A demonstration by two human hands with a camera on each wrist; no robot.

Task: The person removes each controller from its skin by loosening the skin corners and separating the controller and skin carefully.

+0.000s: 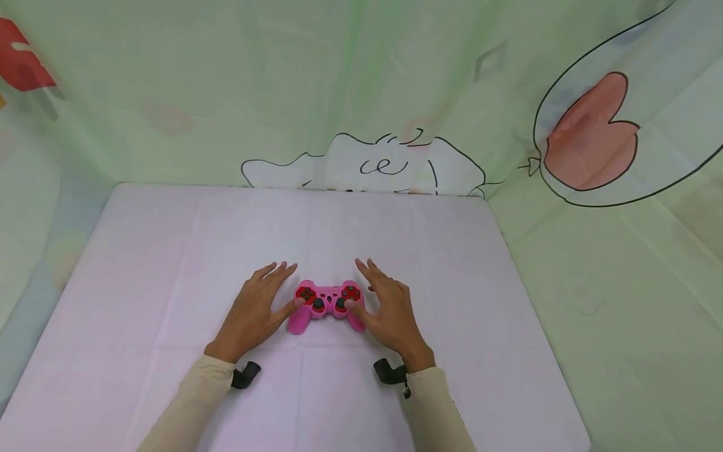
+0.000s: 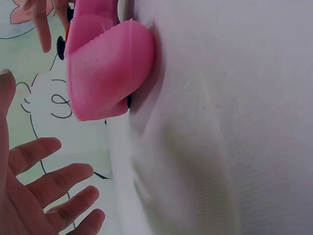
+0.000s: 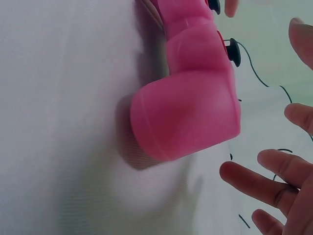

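A pink game controller with red button areas and two black thumbsticks lies face up on the white-covered table, its grips toward the person. To its left is the left hand, fingers spread and the thumb tip overlapping the controller's left side in the head view. On the other side, the right hand mirrors it, with its thumb over the right edge. Both wrist views show the fingers apart from the pink shell, with air between. Neither hand grips anything.
A pale cloth covers the table, with light creases. Green printed curtains stand behind it and at both sides. A black wrist camera mount sits on the left wrist, another mount on the right.
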